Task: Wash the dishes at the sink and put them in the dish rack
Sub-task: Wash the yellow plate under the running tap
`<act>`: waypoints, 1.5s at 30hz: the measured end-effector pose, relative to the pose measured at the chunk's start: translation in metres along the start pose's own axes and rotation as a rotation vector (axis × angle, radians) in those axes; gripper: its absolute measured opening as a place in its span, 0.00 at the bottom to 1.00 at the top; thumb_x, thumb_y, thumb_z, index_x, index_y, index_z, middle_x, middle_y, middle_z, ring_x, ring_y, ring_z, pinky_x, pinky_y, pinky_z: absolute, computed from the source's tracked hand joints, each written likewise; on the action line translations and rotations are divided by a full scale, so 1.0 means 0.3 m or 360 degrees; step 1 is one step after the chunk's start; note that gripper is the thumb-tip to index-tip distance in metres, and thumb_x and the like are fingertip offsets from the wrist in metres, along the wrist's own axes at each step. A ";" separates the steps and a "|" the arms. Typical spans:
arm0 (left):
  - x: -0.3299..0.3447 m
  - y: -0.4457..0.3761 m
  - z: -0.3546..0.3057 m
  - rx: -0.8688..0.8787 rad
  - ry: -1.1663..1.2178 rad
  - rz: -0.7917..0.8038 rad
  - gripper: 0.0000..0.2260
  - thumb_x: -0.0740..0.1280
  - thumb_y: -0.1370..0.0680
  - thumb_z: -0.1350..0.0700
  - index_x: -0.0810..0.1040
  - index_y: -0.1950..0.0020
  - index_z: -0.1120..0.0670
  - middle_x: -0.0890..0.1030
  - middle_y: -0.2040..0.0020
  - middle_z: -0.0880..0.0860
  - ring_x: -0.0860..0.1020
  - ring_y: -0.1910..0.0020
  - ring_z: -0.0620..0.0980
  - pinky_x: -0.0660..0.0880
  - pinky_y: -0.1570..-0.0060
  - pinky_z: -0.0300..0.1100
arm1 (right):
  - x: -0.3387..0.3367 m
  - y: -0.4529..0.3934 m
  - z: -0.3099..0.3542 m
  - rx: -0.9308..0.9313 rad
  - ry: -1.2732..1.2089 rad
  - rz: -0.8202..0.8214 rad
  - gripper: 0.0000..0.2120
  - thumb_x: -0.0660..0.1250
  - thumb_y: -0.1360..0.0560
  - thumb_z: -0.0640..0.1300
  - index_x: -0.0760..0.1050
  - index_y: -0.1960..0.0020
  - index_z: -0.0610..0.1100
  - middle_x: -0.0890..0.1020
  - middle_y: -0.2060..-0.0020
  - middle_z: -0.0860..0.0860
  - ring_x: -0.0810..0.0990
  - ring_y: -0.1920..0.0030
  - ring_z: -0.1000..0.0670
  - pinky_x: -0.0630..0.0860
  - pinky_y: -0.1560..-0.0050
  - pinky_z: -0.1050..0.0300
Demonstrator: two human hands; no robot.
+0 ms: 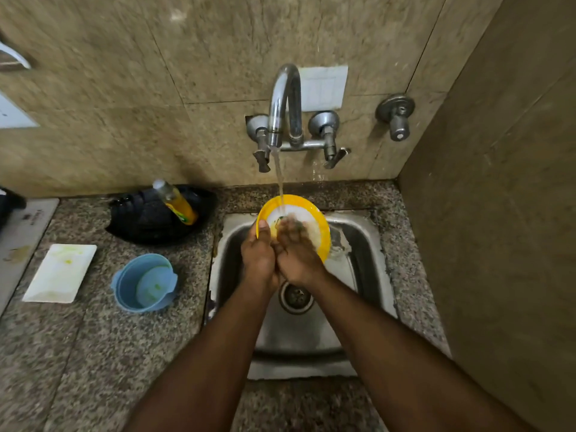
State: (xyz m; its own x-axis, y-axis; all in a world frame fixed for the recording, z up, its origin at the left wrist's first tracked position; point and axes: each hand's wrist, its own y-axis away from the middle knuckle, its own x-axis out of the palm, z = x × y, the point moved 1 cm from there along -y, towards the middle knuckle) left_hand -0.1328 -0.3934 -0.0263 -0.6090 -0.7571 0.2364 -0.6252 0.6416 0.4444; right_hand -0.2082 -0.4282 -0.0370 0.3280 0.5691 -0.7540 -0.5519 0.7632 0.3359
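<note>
A round plate (321,222) with a yellow rim and a white centre is tilted over the steel sink (367,244), under running water from the tap (285,101). My left hand (260,254) grips the plate's left edge, thumb on the rim. My right hand (296,251) lies on the plate's face; its fingers are blurred, with something dark and greenish under them. A blue bowl (145,282) with green residue and a smaller blue piece inside stands on the counter to the left. A white rectangular plate (60,272) with yellow-green smears lies further left.
A black basket (149,219) at the back of the granite counter (93,353) holds a bottle of yellow dish liquid (177,202). The drain (296,296) shows in the sink floor. A tiled wall closes the right side. A grey board (21,232) lies at far left.
</note>
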 end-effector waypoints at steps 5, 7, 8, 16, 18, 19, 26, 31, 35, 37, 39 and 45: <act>-0.036 -0.012 -0.026 0.0109 -0.0222 -0.0091 0.17 0.59 0.13 0.52 0.79 0.35 0.63 0.83 0.44 0.57 0.82 0.49 0.50 0.80 0.57 0.30 | 0.036 0.117 0.016 -0.0080 -0.0152 0.0032 0.32 0.48 0.19 0.56 0.60 0.19 0.42 0.62 0.20 0.44 0.62 0.20 0.45 0.59 0.21 0.51; -0.048 0.002 -0.002 0.0161 -0.0269 -0.0084 0.18 0.60 0.13 0.52 0.79 0.34 0.64 0.83 0.43 0.59 0.81 0.48 0.52 0.82 0.53 0.34 | 0.052 0.139 0.006 0.0145 -0.0048 0.0002 0.34 0.48 0.22 0.60 0.65 0.22 0.43 0.70 0.24 0.41 0.71 0.26 0.40 0.68 0.27 0.49; -0.045 0.016 0.004 0.0180 -0.0261 -0.0071 0.18 0.60 0.13 0.53 0.79 0.33 0.64 0.83 0.43 0.60 0.81 0.47 0.53 0.83 0.53 0.36 | 0.054 0.136 0.002 0.0235 -0.0023 -0.0001 0.35 0.48 0.22 0.61 0.64 0.22 0.43 0.70 0.25 0.40 0.71 0.27 0.39 0.69 0.27 0.49; -0.010 0.019 -0.038 0.0230 -0.0182 0.0003 0.11 0.63 0.14 0.53 0.83 0.39 0.56 0.87 0.48 0.54 0.86 0.49 0.51 0.83 0.47 0.46 | -0.002 0.082 0.044 0.0221 -0.0245 0.0157 0.27 0.50 0.13 0.48 0.54 0.19 0.35 0.58 0.20 0.35 0.56 0.20 0.37 0.57 0.21 0.42; -0.027 0.012 -0.045 0.0230 -0.0177 -0.0018 0.11 0.63 0.14 0.55 0.82 0.39 0.57 0.86 0.48 0.55 0.85 0.51 0.50 0.83 0.50 0.45 | 0.005 0.124 0.060 0.0271 -0.0331 0.0220 0.20 0.53 0.15 0.42 0.68 0.27 0.34 0.75 0.32 0.34 0.73 0.31 0.35 0.69 0.30 0.40; -0.037 0.013 -0.036 0.0242 -0.0189 -0.0010 0.11 0.63 0.14 0.55 0.82 0.39 0.58 0.86 0.47 0.56 0.86 0.50 0.52 0.83 0.48 0.47 | 0.015 0.121 0.051 0.0272 -0.0350 0.0253 0.19 0.53 0.15 0.42 0.70 0.29 0.35 0.77 0.34 0.36 0.76 0.34 0.35 0.72 0.32 0.40; -0.023 0.038 0.016 0.0270 -0.0204 0.0023 0.11 0.64 0.15 0.54 0.84 0.40 0.57 0.88 0.48 0.54 0.85 0.44 0.53 0.80 0.37 0.54 | 0.045 -0.025 -0.007 0.0294 -0.0112 0.0086 0.33 0.41 0.14 0.57 0.37 0.18 0.38 0.37 0.19 0.40 0.35 0.19 0.41 0.37 0.20 0.43; -0.034 -0.023 -0.037 0.0122 -0.0062 0.0075 0.12 0.61 0.14 0.52 0.82 0.42 0.55 0.87 0.45 0.56 0.85 0.42 0.56 0.79 0.37 0.53 | -0.007 0.000 -0.015 -0.0451 0.0225 -0.0178 0.34 0.37 0.19 0.60 0.46 0.16 0.48 0.45 0.17 0.48 0.41 0.17 0.45 0.41 0.20 0.43; -0.049 -0.049 -0.046 -0.0071 -0.0023 0.0049 0.11 0.59 0.13 0.53 0.80 0.48 0.53 0.88 0.58 0.51 0.86 0.56 0.51 0.84 0.52 0.47 | -0.046 0.054 -0.034 -0.0820 0.0345 -0.0023 0.30 0.48 0.17 0.55 0.63 0.20 0.41 0.65 0.21 0.44 0.60 0.19 0.48 0.54 0.20 0.45; -0.050 -0.062 -0.040 -0.0094 0.0015 0.0059 0.11 0.60 0.13 0.53 0.81 0.43 0.55 0.87 0.48 0.58 0.85 0.48 0.60 0.82 0.44 0.56 | -0.086 0.085 -0.079 -0.0899 0.0625 -0.0051 0.30 0.48 0.18 0.56 0.70 0.24 0.41 0.72 0.25 0.44 0.68 0.23 0.48 0.62 0.23 0.46; -0.034 -0.078 -0.010 -0.0134 0.0065 0.0106 0.13 0.63 0.15 0.55 0.79 0.35 0.61 0.83 0.39 0.65 0.82 0.41 0.67 0.79 0.40 0.63 | -0.127 0.109 -0.115 -0.0835 0.0988 -0.0067 0.29 0.49 0.20 0.57 0.76 0.30 0.44 0.79 0.31 0.46 0.75 0.28 0.46 0.65 0.27 0.46; 0.044 -0.111 0.036 -0.0255 -0.0017 0.0080 0.20 0.69 0.24 0.73 0.78 0.32 0.62 0.82 0.41 0.65 0.82 0.47 0.62 0.82 0.47 0.58 | -0.202 0.103 -0.121 -0.0675 0.1144 -0.0616 0.17 0.66 0.26 0.47 0.84 0.43 0.40 0.81 0.35 0.42 0.74 0.28 0.42 0.65 0.24 0.44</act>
State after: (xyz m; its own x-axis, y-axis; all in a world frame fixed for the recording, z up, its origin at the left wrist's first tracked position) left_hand -0.1252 -0.4234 -0.0473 -0.6432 -0.7227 0.2529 -0.5087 0.6502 0.5643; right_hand -0.2729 -0.4503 -0.0015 0.0713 -0.1383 -0.9878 -0.7846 0.6037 -0.1412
